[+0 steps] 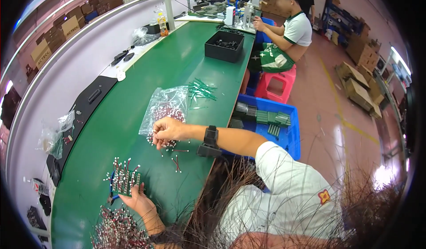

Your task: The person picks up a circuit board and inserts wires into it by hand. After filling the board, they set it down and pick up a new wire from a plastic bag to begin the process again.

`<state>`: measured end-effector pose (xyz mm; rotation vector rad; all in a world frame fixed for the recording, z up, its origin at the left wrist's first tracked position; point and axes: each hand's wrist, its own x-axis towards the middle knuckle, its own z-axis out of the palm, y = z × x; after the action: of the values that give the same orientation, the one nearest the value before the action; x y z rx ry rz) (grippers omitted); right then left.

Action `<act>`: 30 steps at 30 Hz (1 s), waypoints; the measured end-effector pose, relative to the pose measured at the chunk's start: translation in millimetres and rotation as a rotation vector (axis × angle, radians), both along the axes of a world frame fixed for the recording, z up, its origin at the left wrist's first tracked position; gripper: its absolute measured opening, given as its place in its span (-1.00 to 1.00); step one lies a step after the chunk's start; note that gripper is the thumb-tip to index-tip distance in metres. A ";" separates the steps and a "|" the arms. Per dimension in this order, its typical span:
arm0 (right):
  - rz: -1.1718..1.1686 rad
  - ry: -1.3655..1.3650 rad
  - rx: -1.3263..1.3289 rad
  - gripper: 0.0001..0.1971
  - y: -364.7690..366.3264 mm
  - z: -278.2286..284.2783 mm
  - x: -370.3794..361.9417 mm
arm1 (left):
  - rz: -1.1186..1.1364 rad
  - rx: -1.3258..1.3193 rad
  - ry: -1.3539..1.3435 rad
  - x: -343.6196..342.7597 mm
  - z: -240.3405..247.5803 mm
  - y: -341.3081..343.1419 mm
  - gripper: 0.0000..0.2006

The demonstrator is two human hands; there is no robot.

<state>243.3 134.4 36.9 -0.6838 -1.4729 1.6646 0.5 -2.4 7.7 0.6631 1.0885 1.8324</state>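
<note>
My left hand (141, 203) grips the near edge of a green circuit board panel (126, 181), with the thumb and fingers on that edge. Rows of small white connectors with short dark red wires stand up from the panel. A tool with blue handles (114, 198) lies partly hidden under it. My right hand (167, 130) reaches over a pile of short red wires with white connectors (171, 140). Its fingers are curled down and pinched, and whatever is between the tips is hidden. Behind that hand lies a clear plastic bag (162, 102) holding more of these wires.
A large wire heap (117, 229) lies near my left forearm. Thin green strips (202, 90) lie beyond the bag. A black bin (224, 47) stands farther down the green table (177, 49). A blue crate (295, 133) of boards is at right; a seated co-worker (297, 29) works beyond.
</note>
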 end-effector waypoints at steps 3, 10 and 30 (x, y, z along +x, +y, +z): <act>0.002 0.090 -0.157 -0.93 -1.9 -3.5 -10.8 | 0.010 -0.005 -0.008 3.3 4.6 -1.0 -0.44; 0.101 0.145 -0.310 -0.91 12.4 -7.1 -35.3 | 0.000 0.008 0.021 2.3 0.2 -0.4 -0.41; -0.051 -0.082 0.411 -0.82 1.5 -22.1 -83.0 | 0.016 -0.050 0.022 4.7 -1.1 6.2 -0.50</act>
<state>160.3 135.9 14.8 -0.5583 -1.7718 1.2510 5.1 3.8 6.6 0.6482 1.1530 1.8092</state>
